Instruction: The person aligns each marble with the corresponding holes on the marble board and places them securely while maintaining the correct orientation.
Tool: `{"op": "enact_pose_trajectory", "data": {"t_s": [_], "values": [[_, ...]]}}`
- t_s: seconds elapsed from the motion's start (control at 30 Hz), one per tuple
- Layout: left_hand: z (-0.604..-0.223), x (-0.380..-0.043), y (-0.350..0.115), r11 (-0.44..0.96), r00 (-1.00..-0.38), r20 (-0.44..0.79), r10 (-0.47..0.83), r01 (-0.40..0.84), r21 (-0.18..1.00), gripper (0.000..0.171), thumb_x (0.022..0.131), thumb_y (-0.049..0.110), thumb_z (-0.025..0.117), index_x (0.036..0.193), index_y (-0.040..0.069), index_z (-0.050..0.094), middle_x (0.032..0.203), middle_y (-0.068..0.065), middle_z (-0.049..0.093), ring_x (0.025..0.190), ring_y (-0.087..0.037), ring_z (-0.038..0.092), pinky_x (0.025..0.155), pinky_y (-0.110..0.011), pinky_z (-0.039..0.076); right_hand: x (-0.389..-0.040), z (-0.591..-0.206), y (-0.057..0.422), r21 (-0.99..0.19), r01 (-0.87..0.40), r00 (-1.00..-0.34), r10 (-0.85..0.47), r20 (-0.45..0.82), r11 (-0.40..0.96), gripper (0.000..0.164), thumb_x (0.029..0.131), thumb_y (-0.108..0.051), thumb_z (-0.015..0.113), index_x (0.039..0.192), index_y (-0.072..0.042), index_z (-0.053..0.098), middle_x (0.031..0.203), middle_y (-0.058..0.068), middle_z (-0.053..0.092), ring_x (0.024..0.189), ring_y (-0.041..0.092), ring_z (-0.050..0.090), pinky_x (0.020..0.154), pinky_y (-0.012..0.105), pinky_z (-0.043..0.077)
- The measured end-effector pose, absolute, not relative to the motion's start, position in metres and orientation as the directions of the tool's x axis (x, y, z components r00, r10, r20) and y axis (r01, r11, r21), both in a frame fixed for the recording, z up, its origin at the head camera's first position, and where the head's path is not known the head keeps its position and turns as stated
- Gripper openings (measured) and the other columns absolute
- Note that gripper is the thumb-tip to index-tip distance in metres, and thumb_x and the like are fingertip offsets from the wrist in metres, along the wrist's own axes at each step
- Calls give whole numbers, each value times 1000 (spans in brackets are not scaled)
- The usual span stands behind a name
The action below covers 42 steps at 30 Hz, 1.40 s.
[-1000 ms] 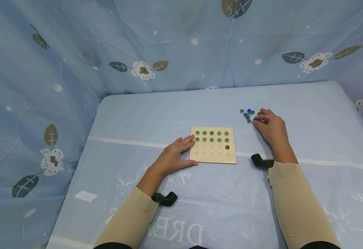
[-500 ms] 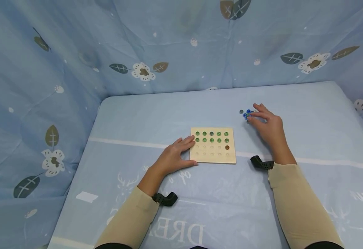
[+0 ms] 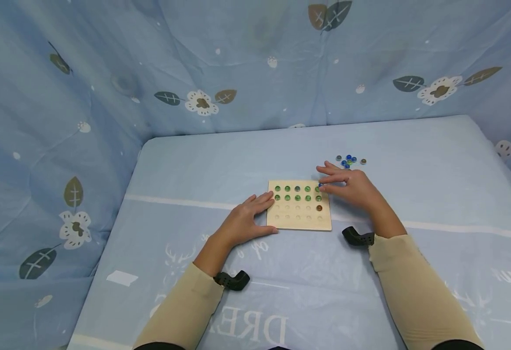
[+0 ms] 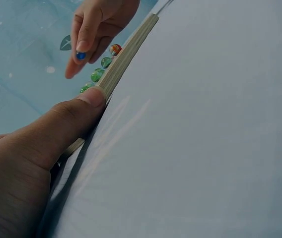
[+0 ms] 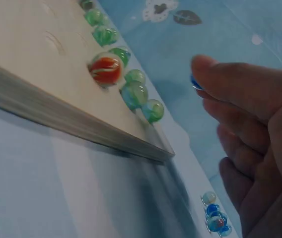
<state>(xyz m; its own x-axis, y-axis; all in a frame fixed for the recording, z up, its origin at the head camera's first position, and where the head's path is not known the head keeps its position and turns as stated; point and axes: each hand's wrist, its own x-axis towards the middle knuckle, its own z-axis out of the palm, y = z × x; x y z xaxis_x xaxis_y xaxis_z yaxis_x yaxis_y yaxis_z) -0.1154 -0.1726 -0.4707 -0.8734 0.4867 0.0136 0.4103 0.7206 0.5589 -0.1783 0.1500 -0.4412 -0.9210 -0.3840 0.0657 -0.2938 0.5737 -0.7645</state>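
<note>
A pale wooden board (image 3: 303, 225) with rows of round hollows lies mid-table. Green marbles (image 3: 297, 198) fill most of its two far rows, with a darker bluish one among them. A red-orange marble (image 5: 106, 70) sits at the right end of the third row. My left hand (image 3: 245, 219) rests along the board's left side, fingers stretched over the edge and thumb at the near corner. Above the far right corner, my right hand (image 3: 352, 188) pinches a blue marble (image 4: 81, 55) between thumb and forefinger, its other fingers extended.
Several loose marbles (image 3: 349, 158), mostly blue, lie in a cluster beyond the board to the right, and a brownish marble (image 3: 363, 161) lies beside them. A patterned blue cloth (image 3: 255, 63) hangs behind the table.
My right hand took a blue marble from the cluster and has moved left and nearer, over the board's far right corner. My left hand has stayed in place.
</note>
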Motion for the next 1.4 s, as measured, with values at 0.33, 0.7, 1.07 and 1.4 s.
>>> {"op": "enact_pose_trajectory", "data": {"t_s": [0.33,0.7,1.07,1.4], "values": [[-472,-115,-171,726,-880,0,476,393,564,84,76,52,81,147,20,48,158,10,34,147,-31,31,117,-49,34,-172,-443,136,-810,-265,-833,-547,-80,522,23,84,-23,80,105,-16,79,148,0,50,151,21,23,120,58,21],[-470,-115,-171,732,-877,-14,479,392,557,85,77,53,80,148,21,47,159,11,33,147,-31,30,117,-50,34,-167,-445,126,-787,-311,-807,-586,-78,533,21,80,-22,83,100,-15,80,150,0,49,152,24,18,119,57,23],[-468,-116,-170,736,-880,-11,476,391,553,84,77,52,80,148,20,47,158,10,34,146,-33,31,116,-51,35,-167,-447,125,-780,-330,-789,-609,-81,532,21,80,-20,82,101,-15,80,151,2,47,152,28,15,117,57,28],[-467,-116,-170,734,-878,-22,477,385,559,84,77,51,81,148,20,47,158,10,34,147,-30,30,118,-47,32,-166,-444,122,-764,-294,-798,-588,-135,575,24,81,-21,82,105,-17,79,154,-4,43,153,23,13,118,55,27]]}}
